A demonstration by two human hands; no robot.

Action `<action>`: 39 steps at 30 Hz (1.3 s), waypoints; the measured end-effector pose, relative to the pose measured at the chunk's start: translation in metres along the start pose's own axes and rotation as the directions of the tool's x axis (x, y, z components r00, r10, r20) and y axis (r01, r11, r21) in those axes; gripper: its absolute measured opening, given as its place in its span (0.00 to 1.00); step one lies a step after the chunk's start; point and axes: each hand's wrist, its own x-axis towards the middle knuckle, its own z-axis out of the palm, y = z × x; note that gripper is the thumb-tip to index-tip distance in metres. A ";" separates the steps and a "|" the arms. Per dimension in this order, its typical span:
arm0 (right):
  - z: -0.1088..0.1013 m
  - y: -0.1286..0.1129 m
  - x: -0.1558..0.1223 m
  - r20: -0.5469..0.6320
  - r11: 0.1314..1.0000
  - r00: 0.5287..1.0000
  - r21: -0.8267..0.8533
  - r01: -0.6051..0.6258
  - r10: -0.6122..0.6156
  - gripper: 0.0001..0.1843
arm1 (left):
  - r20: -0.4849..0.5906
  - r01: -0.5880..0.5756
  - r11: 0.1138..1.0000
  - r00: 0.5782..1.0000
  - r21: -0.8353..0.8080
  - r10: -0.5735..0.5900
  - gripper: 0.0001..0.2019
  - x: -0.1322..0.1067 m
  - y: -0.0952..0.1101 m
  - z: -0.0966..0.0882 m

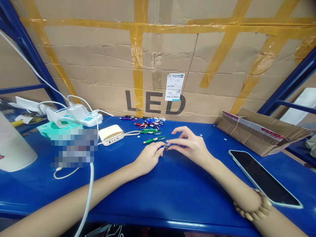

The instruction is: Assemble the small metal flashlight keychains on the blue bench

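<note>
My left hand (149, 158) is closed, with thumb and forefinger pinched round a small keychain flashlight (166, 147). Most of that flashlight is hidden by the fingers; a small dark, metallic end sticks out to the right. My right hand (190, 144) has its thumb and a fingertip closed on this end, while its other fingers are curved and raised. Just beyond the hands lies a green flashlight (150, 141) with a clip. Behind it are another green flashlight (149, 131) and a pile of purple, red, blue and black ones (150, 122).
On the left are a cream power bank (111, 135), a power strip (90, 119), a teal packet (58, 130) and white cables. A phone (264, 177) and an open cardboard tray (261, 131) lie right. A large taped carton (103, 72) backs the blue table (187, 197).
</note>
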 end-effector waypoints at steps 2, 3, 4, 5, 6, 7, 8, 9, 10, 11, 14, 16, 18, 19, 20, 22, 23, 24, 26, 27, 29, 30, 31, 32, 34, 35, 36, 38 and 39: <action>-0.005 0.001 0.000 0.039 0.980 0.988 -0.128 0.152 -0.148 0.10 | 0.030 0.029 0.998 0.999 -0.064 -0.027 0.11 0.001 0.000 0.000; -0.006 0.001 0.001 0.055 0.968 0.982 -0.162 0.189 -0.182 0.11 | 0.044 0.037 0.995 0.998 -0.090 -0.033 0.11 0.001 0.000 0.000; -0.006 0.001 0.001 0.067 0.962 0.978 -0.176 0.209 -0.200 0.12 | 0.057 0.043 0.993 0.998 -0.109 -0.037 0.11 0.001 0.000 0.000; -0.006 0.001 0.001 0.076 0.960 0.975 -0.176 0.220 -0.209 0.12 | 0.071 0.047 0.992 0.997 -0.120 -0.038 0.11 0.001 0.000 0.000; -0.005 0.000 0.001 0.082 0.960 0.973 -0.169 0.225 -0.214 0.13 | 0.086 0.049 0.991 0.996 -0.124 -0.039 0.11 0.001 0.000 -0.001; -0.004 0.000 0.001 0.084 0.961 0.973 -0.158 0.227 -0.216 0.13 | 0.101 0.048 0.991 0.994 -0.122 -0.035 0.10 0.001 0.000 -0.001; -0.003 0.000 0.000 0.084 0.962 0.972 -0.147 0.229 -0.218 0.13 | 0.115 0.043 0.992 0.993 -0.119 -0.029 0.10 0.001 0.000 -0.002; -0.003 0.000 0.000 0.082 0.963 0.972 -0.137 0.230 -0.221 0.13 | 0.129 0.037 0.993 0.991 -0.114 -0.022 0.10 0.001 0.000 -0.002; -0.002 0.000 0.000 0.076 0.964 0.972 -0.128 0.231 -0.223 0.13 | 0.141 0.030 0.993 0.990 -0.110 -0.014 0.11 0.001 0.000 -0.003; -0.001 0.000 -0.001 0.073 0.965 0.972 -0.119 0.232 -0.224 0.13 | 0.152 0.026 0.994 0.988 -0.108 -0.010 0.11 0.000 0.000 -0.003; 0.000 0.000 -0.002 0.066 0.970 0.974 -0.091 0.224 -0.219 0.13 | 0.159 0.032 0.993 0.987 -0.113 -0.013 0.13 -0.002 -0.001 -0.002; 0.001 0.000 -0.003 0.066 0.977 0.978 -0.065 0.202 -0.198 0.12 | 0.150 0.030 0.992 0.989 -0.123 -0.011 0.19 -0.003 -0.003 -0.001; 0.002 0.001 -0.003 0.086 0.987 0.984 -0.035 0.159 -0.156 0.10 | 0.147 0.020 0.992 0.989 -0.122 -0.002 0.23 -0.004 -0.005 0.000; 0.003 0.000 -0.003 0.102 0.991 0.986 -0.019 0.132 -0.130 0.09 | 0.147 0.013 0.993 0.989 -0.119 0.005 0.24 -0.004 -0.006 0.001; 0.004 0.000 -0.003 0.118 0.994 0.988 -0.004 0.105 -0.104 0.09 | 0.145 0.004 0.993 0.989 -0.121 0.013 0.24 -0.004 -0.007 0.001; 0.004 -0.003 -0.003 0.136 0.999 0.989 0.013 0.053 -0.054 0.09 | 0.126 -0.025 0.990 0.991 -0.136 0.042 0.23 -0.005 -0.007 0.001; 0.004 -0.004 -0.003 0.137 0.999 0.990 0.015 0.030 -0.032 0.09 | 0.115 -0.038 0.988 0.992 -0.146 0.055 0.22 -0.005 -0.007 0.001; 0.004 -0.006 -0.003 0.135 1.000 0.991 0.013 0.005 -0.007 0.09 | 0.106 -0.047 0.987 0.992 -0.155 0.063 0.21 -0.005 -0.007 0.001; 0.004 -0.011 -0.004 0.139 0.998 0.989 0.011 -0.060 0.058 0.09 | 0.096 -0.053 0.986 0.993 -0.160 0.069 0.18 -0.005 -0.006 0.001; 0.005 -0.013 -0.004 0.146 0.995 0.984 0.013 -0.101 0.098 0.09 | 0.091 -0.055 0.986 0.993 -0.158 0.070 0.17 -0.006 -0.005 0.001; 0.005 -0.015 -0.004 0.169 0.982 0.968 0.023 -0.190 0.183 0.09 | 0.074 -0.061 0.986 0.995 -0.154 0.073 0.14 -0.007 -0.005 0.000; 0.005 -0.016 -0.003 0.187 0.973 0.958 0.032 -0.228 0.218 0.08 | 0.064 -0.067 0.987 0.995 -0.146 0.077 0.12 -0.007 -0.005 0.000; 0.006 -0.017 -0.002 0.207 0.965 0.947 0.044 -0.259 0.245 0.08 | 0.057 -0.074 0.989 0.995 -0.129 0.082 0.11 -0.008 -0.005 0.000; 0.005 -0.017 -0.002 0.229 0.957 0.937 0.061 -0.284 0.263 0.09 | 0.054 -0.087 0.991 0.994 -0.098 0.093 0.10 -0.008 -0.005 0.000; 0.005 -0.017 -0.001 0.269 0.943 0.923 0.111 -0.313 0.275 0.10 | 0.064 -0.137 0.991 0.989 0.001 0.137 0.09 -0.008 -0.005 -0.001; 0.005 -0.017 0.000 0.279 0.937 0.920 0.137 -0.323 0.276 0.11 | 0.071 -0.168 0.984 0.984 0.054 0.164 0.08 -0.008 -0.005 -0.001; 0.004 -0.017 0.001 0.279 0.930 0.919 0.161 -0.330 0.278 0.11 | 0.074 -0.194 0.976 0.979 0.096 0.188 0.07 -0.008 -0.005 -0.002; 0.004 -0.017 0.002 0.262 0.917 0.922 0.204 -0.343 0.286 0.12 | 0.055 -0.218 0.966 0.976 0.140 0.213 0.07 -0.007 -0.003 -0.002; 0.004 -0.017 0.003 0.250 0.910 0.923 0.221 -0.349 0.293 0.12 | 0.032 -0.215 0.966 0.977 0.144 0.213 0.07 -0.007 -0.003 -0.002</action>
